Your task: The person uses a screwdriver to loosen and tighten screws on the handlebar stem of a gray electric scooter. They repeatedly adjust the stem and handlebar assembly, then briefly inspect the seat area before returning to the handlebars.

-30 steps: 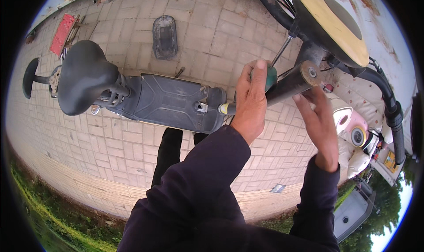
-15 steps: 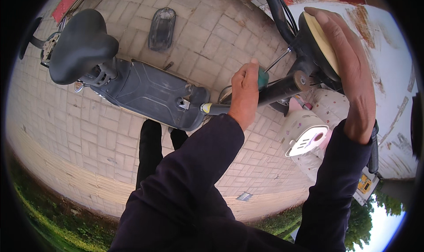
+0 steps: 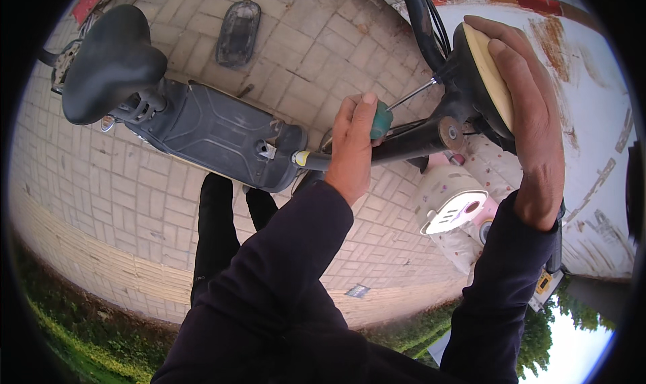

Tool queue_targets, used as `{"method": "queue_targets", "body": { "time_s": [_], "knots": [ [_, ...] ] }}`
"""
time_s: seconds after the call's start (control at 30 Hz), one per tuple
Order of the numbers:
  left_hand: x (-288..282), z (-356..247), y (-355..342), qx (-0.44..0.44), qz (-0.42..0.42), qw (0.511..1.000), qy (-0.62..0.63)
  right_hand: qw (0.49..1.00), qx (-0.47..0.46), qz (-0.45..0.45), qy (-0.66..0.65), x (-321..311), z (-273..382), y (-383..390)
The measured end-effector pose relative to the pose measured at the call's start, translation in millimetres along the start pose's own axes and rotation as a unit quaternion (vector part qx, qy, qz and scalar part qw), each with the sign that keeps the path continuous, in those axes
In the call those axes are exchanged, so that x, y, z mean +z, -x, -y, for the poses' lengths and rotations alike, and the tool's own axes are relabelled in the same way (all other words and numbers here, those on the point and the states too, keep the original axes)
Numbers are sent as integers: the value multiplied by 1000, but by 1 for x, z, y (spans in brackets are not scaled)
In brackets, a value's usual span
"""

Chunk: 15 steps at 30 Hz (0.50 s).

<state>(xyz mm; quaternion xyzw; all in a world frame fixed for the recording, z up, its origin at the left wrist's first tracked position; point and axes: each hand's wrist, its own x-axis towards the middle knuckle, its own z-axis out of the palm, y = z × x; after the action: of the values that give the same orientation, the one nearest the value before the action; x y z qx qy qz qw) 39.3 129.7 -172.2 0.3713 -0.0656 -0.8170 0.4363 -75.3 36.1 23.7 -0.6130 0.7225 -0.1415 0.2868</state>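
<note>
While my left grip (image 3: pixel 353 146) closes round the green-handled screwdriver (image 3: pixel 381 121), its shaft slants up and right toward the yellow-faced housing (image 3: pixel 479 76), where my right grip (image 3: pixel 535 111) lies spread.

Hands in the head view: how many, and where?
2. The left hand grips a green-handled screwdriver; the right hand lies against the cream face of the black housing. No others show.
</note>
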Motion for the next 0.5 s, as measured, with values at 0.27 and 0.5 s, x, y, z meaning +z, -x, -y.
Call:
{"method": "queue_targets", "body": {
  "time_s": [0.27,0.5],
  "knots": [
    [5,4,-17,61,-66,983,-158,995,-61,-6,77,-2,-5,-4],
    [16,-7,-19,-84,-69,994,-32,995,-75,-28,62,3,0,0]
  ]
}}
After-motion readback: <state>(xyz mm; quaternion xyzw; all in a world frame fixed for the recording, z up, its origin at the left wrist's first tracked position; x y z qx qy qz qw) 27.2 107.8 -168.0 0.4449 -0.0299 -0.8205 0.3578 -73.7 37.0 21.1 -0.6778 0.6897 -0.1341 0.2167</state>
